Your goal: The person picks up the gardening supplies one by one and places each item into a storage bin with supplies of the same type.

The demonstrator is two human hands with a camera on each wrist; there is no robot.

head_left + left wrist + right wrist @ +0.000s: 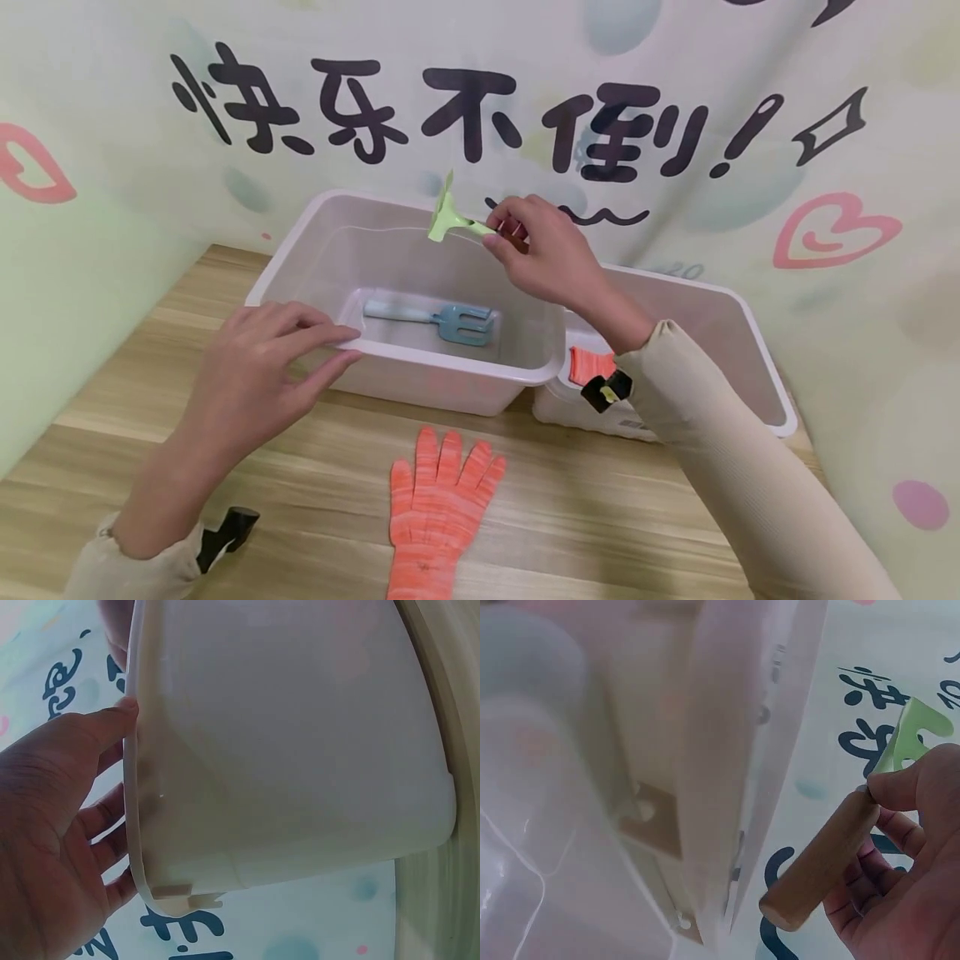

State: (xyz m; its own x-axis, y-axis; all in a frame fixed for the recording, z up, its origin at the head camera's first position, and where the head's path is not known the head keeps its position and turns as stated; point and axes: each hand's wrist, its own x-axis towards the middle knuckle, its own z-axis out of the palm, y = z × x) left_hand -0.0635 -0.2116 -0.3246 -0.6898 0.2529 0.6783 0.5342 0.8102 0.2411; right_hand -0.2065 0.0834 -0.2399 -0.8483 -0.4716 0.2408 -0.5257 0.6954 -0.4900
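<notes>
My right hand holds a small garden hoe with a light green metal head and a brown wooden handle, raised over the far rim of the left white plastic bin. In the right wrist view the wooden handle juts out below the thumb, and part of the green head shows beyond the hand. My left hand grips the near rim of the left bin, thumb on the outer side and fingers over the edge. Inside that bin lies a blue hand fork with a pale handle.
An orange glove lies flat on the wooden table in front of the bins. A second white bin stands at the right, with a piece of orange fabric in it, partly covered by my right arm. A printed cloth hangs behind.
</notes>
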